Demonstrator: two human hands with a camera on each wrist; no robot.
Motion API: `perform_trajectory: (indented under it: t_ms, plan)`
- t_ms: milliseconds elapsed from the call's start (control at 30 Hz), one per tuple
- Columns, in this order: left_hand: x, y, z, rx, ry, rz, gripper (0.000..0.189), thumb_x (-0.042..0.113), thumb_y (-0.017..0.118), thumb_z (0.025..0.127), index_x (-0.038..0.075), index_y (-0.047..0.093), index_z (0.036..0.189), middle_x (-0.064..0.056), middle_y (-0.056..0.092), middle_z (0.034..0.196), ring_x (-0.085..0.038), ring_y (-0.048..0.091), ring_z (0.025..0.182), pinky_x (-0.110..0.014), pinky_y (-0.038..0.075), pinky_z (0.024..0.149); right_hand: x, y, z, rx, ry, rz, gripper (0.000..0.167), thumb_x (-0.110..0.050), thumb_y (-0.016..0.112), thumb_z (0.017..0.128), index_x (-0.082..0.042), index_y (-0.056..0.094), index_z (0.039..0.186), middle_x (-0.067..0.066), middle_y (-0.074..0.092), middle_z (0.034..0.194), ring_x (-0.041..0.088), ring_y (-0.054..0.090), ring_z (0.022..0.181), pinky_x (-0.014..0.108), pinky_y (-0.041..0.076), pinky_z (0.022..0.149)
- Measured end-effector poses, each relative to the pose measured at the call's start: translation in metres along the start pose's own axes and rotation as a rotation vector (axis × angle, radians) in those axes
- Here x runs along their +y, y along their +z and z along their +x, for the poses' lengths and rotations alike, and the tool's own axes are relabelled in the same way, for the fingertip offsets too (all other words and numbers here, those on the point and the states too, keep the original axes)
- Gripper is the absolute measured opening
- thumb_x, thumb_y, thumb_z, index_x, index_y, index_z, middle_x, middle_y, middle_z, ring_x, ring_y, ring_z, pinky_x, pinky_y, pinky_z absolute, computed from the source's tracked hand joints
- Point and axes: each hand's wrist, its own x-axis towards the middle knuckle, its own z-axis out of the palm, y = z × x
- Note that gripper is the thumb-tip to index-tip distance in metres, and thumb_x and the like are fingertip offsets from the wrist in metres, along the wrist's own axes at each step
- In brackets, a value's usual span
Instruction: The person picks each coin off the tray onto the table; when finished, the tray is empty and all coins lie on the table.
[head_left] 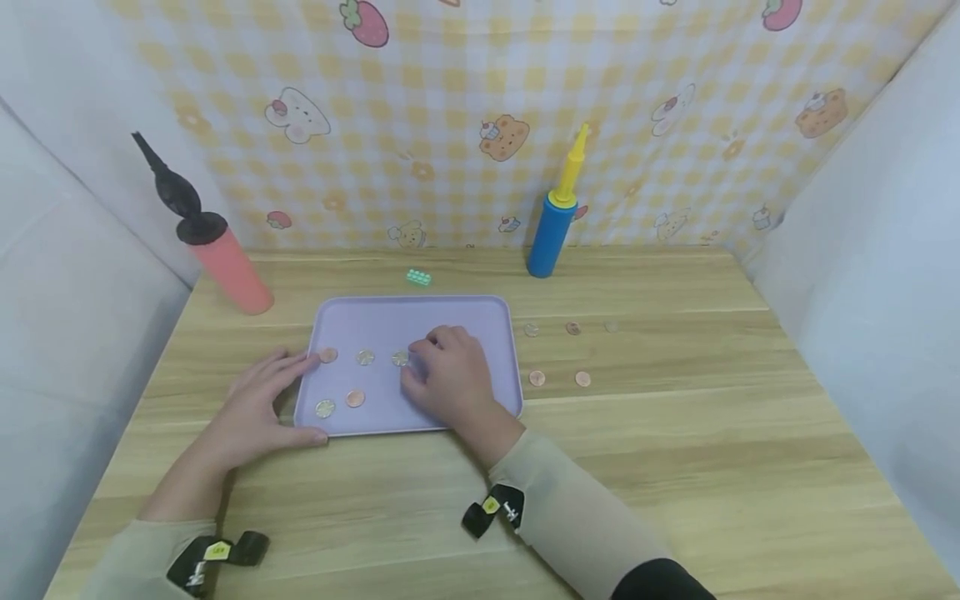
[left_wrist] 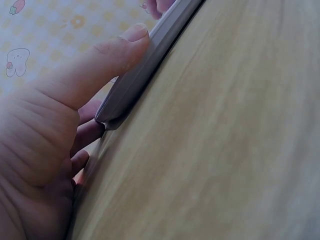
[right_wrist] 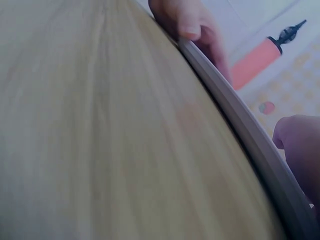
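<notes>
A lilac tray (head_left: 405,312) lies on the wooden table with several coins on it. My left hand (head_left: 262,412) holds its near left corner, fingers along the left edge and thumb against the front edge. In the left wrist view the thumb (left_wrist: 122,50) lies along the tray's side wall (left_wrist: 145,65). My right hand (head_left: 453,375) is over the tray, its thumb and index fingertip pinching a silvery coin (head_left: 400,358). Left of that are another silvery coin (head_left: 365,357) and a copper one (head_left: 328,355). Nearer the front edge lie a copper coin (head_left: 356,398) and a silvery coin (head_left: 325,408).
Right of the tray, several coins lie on the table, among them a copper coin (head_left: 582,379). A green studded block (head_left: 418,277) sits behind the tray. A pink pump (head_left: 236,275) stands back left and a blue pump (head_left: 551,237) stands by the patterned cloth (head_left: 450,183).
</notes>
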Motion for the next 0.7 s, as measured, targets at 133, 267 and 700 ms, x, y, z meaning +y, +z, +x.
perform_trajectory:
  t_ms: [133,267,700]
  plan:
    - [0.001,0.000,0.000,-0.005,-0.007,-0.002,0.111,0.044,0.103,0.063,0.016,0.053,0.158,-0.028,0.048,0.158,-0.061,0.026,0.149,-0.082,0.010,0.115,-0.013,0.007,0.005,-0.063,0.037,-0.038,0.027,-0.038,0.075,0.093,-0.020,0.082,0.113,0.000,0.071,0.108,0.020,0.064,0.102,0.037,0.055,0.089]
    - [0.001,0.000,0.000,-0.010,-0.014,-0.006,0.110,0.043,0.103,0.064,0.016,0.053,0.158,-0.028,0.048,0.159,-0.062,0.026,0.149,-0.083,0.009,0.115,-0.022,0.012,0.009,-0.102,0.104,-0.066,0.030,-0.039,0.075,0.095,-0.021,0.081,0.118,-0.001,0.071,0.111,0.020,0.063,0.104,0.036,0.054,0.087]
    - [0.004,-0.001,0.001,-0.014,-0.025,-0.018,0.110,0.041,0.103,0.064,0.014,0.053,0.159,-0.028,0.048,0.158,-0.061,0.025,0.150,-0.082,0.007,0.116,-0.031,0.014,0.016,-0.126,0.312,-0.031,0.020,-0.039,0.073,0.097,-0.023,0.079,0.109,0.001,0.065,0.121,0.024,0.052,0.120,0.044,0.044,0.098]
